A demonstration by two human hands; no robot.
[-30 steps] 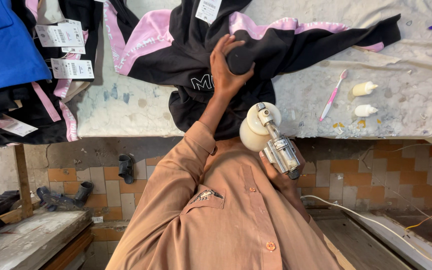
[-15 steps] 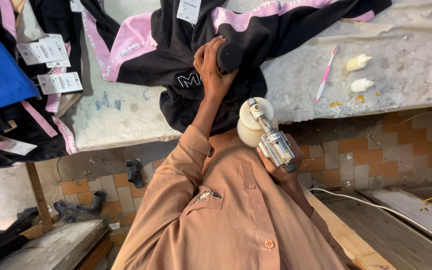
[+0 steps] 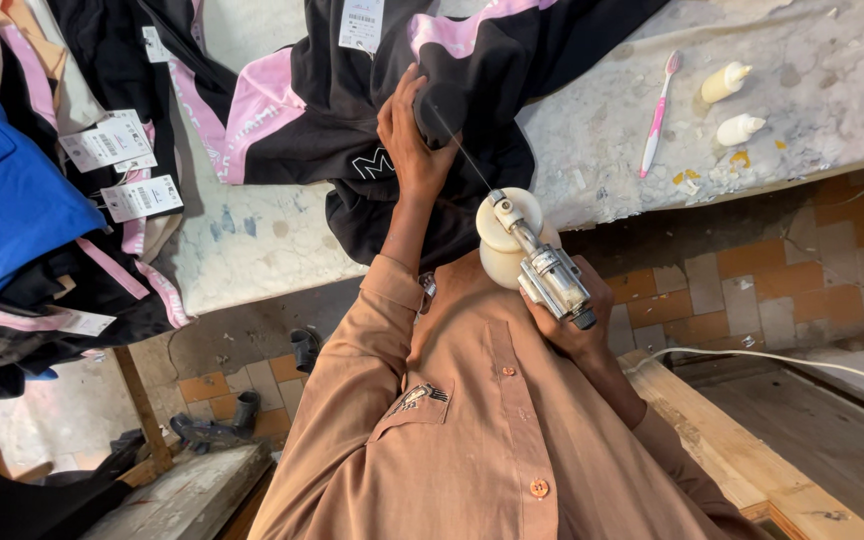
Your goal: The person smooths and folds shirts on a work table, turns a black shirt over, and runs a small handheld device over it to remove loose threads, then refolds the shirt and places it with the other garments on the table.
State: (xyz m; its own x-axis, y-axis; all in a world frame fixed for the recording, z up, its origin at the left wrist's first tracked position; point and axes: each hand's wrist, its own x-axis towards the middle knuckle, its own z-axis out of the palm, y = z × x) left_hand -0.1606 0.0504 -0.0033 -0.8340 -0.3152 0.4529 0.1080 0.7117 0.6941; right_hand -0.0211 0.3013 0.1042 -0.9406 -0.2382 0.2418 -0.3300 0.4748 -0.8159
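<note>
Stained white worktable carries our black-and-pink garment, its top cut off. Left hand grips a fold; right hand clasps the spray gun. Toothbrush and bottles lie near.

Illumination: bright, even daylight. Shadows soft. Focus sharp at centre; slight wide-angle distortion at edges. No glare. Lower left corner dim.

A stained white worktable stands over an orange-and-grey tiled floor; wooden planks lie beside it.
</note>
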